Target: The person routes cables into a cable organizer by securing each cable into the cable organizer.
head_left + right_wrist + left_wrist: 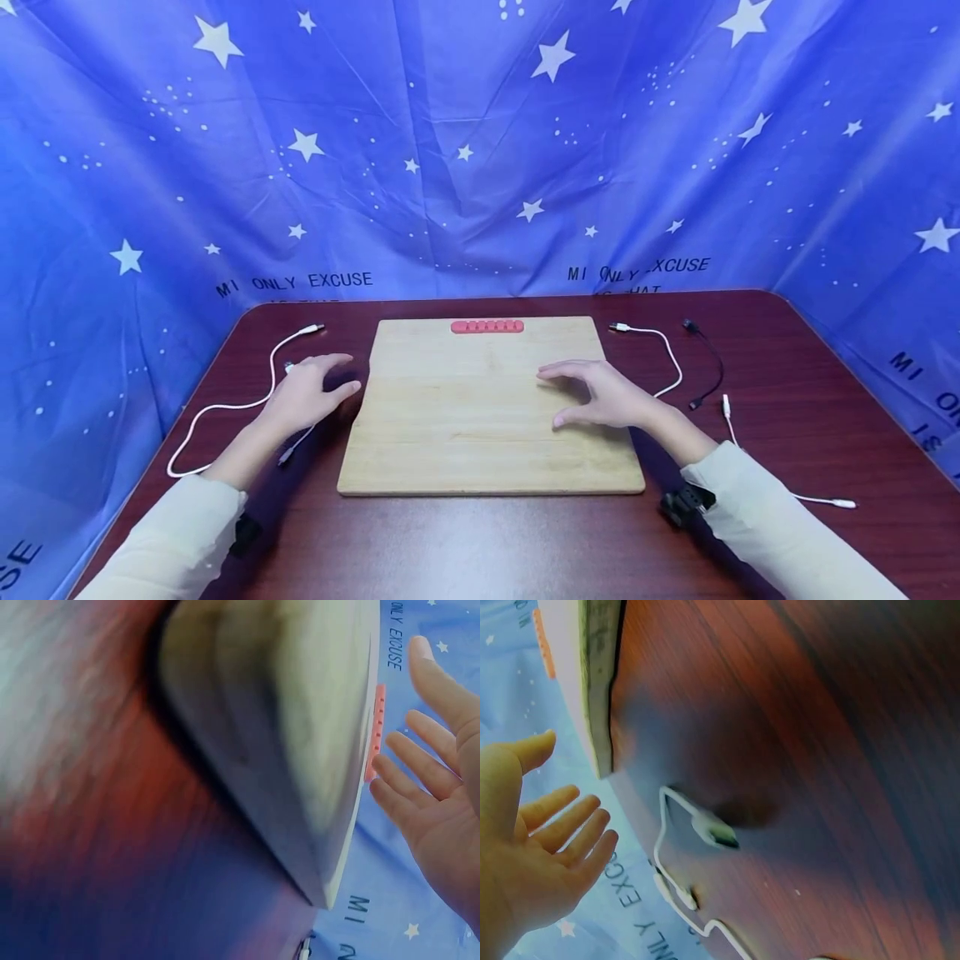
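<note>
A wooden board [480, 417] lies flat on the dark red table, with a red slotted strip [487, 327] along its far edge. My left hand [307, 396] hovers just left of the board, thumb and fingers apart, holding nothing. Beneath that hand a short cable [296, 446] shows partly, the rest hidden by the hand; its plug [716, 831] appears in the left wrist view. Over the board's right part, my right hand [600, 397] is held with its fingers spread from the thumb and nothing between them.
A long white cable [225, 407] curves along the table's left side. To the right of the board lie a white cable [671, 350], a short black cable [720, 358] and another white cable [813, 498] partly behind the right sleeve. A blue starred curtain [480, 125] surrounds the table.
</note>
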A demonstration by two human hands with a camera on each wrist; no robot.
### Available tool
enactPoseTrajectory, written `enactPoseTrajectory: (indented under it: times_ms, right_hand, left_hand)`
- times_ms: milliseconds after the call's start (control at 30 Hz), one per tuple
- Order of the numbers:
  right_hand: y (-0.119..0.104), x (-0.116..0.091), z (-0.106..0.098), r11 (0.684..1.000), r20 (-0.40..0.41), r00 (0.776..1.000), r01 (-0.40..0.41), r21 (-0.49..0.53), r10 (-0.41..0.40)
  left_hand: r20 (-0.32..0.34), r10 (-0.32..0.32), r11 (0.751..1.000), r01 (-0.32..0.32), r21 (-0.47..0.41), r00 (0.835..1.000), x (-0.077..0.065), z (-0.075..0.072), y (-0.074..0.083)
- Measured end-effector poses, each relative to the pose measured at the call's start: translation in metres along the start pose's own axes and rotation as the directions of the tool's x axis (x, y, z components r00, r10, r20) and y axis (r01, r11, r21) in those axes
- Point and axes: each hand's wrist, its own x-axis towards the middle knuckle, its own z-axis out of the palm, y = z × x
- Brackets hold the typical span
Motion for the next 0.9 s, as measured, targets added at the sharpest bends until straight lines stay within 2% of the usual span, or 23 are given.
enactPoseTrajectory:
  times_ms: [300,467,633,800,900]
  right_hand:
    - [-0.008,0.012,0.006,0.999,0.005,0.999,0.049,-0.006,-0.049]
    - [-0.011,0.017,0.008,0.998,0.011,0.998,0.057,0.0,-0.057]
    - [-0.016,0.021,0.009,0.999,0.033,0.999,0.033,0.012,-0.034]
    - [-0.023,0.027,0.011,0.999,0.058,0.998,0.018,0.032,-0.019]
    - [-0.027,0.032,0.013,0.999,0.07,0.997,0.024,0.04,-0.027]
  left_hand:
    - [-0.059,-0.12,0.993,0.12,0.002,0.991,-0.005,-0.01,-0.019]
    - [-0.067,-0.211,0.977,0.213,0.01,0.975,-0.008,-0.011,-0.028]
    - [-0.102,-0.27,0.963,0.27,-0.012,0.958,-0.008,-0.01,-0.033]
    - [-0.104,-0.362,0.931,0.355,-0.081,0.926,-0.008,-0.01,-0.034]
    - [-0.095,-0.437,0.897,0.426,-0.119,0.894,-0.008,-0.01,-0.035]
